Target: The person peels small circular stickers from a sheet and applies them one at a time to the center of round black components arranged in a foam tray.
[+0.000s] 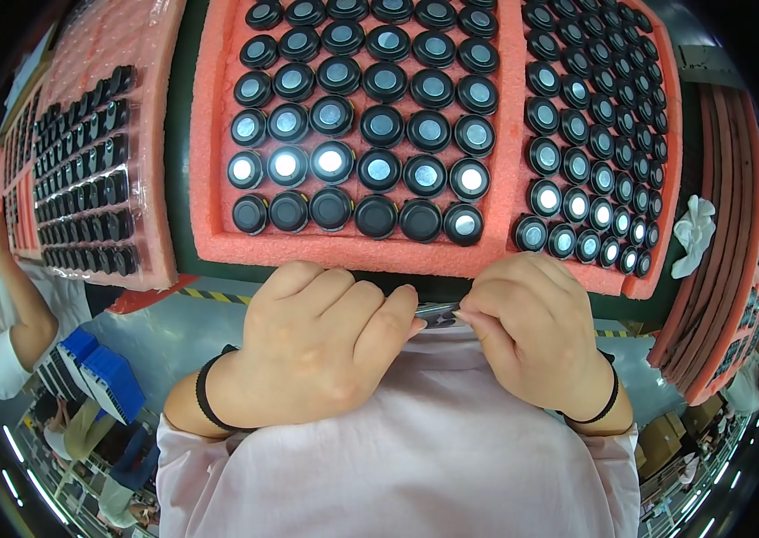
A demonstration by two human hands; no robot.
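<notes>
My left hand [307, 345] and my right hand [532, 327] are both closed just in front of the tray's near edge. Stretched between their fingertips is a short, shiny strip [438, 316] with round shapes on it; my fingers cover its ends. Beyond them lies a pink foam tray [352, 253] holding rows of round black parts. Most carry a silver disc on top, such as the black part [464, 224] in the nearest row. Along that same row, several others, like the plain black part [290, 212], show a dark top.
A second foam tray [160, 179] of black parts, under clear film, stands at the left. To the right are stacked foam trays [724, 233] with a crumpled white cloth [694, 235] beside them. Blue crates [115, 381] and another person [16, 314] are at the lower left.
</notes>
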